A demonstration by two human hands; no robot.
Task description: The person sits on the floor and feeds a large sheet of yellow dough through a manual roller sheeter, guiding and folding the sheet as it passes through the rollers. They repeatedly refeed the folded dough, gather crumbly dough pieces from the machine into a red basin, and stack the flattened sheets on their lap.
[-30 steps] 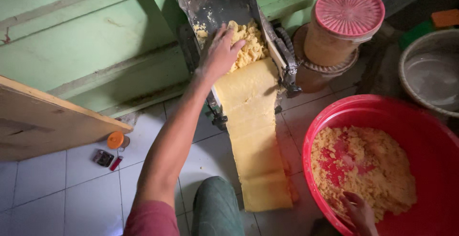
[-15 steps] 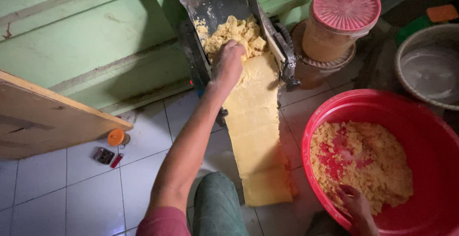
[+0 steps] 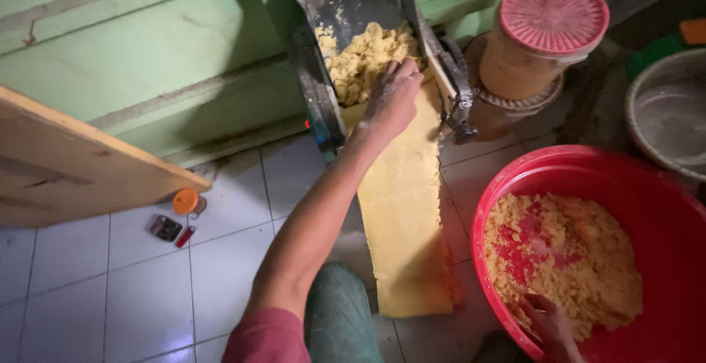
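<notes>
My left hand [image 3: 391,100] reaches up to a grey metal dough-rolling machine [image 3: 323,105], its fingers bent and pressing on the lower edge of a heap of yellow crumbly dough [image 3: 362,55] in the chute. A long flat yellow dough sheet [image 3: 403,216] hangs from the machine down to the tiled floor. Only part of my right hand [image 3: 550,325] shows at the bottom edge. It rests in the yellow crumbs [image 3: 570,260] inside a big red basin [image 3: 662,186], and its grip is unclear.
A jar with a pink ribbed lid [image 3: 548,36] stands right of the machine, with a grey bowl [image 3: 665,116] at the far right. A wooden board [image 3: 73,164] juts in from the left. An orange cap [image 3: 185,202] and small items [image 3: 170,229] lie on white tiles. My knee [image 3: 338,319] is below.
My left hand has slid from the top of the crumb heap down to its lower edge by the sheet. The right hand stays in the basin.
</notes>
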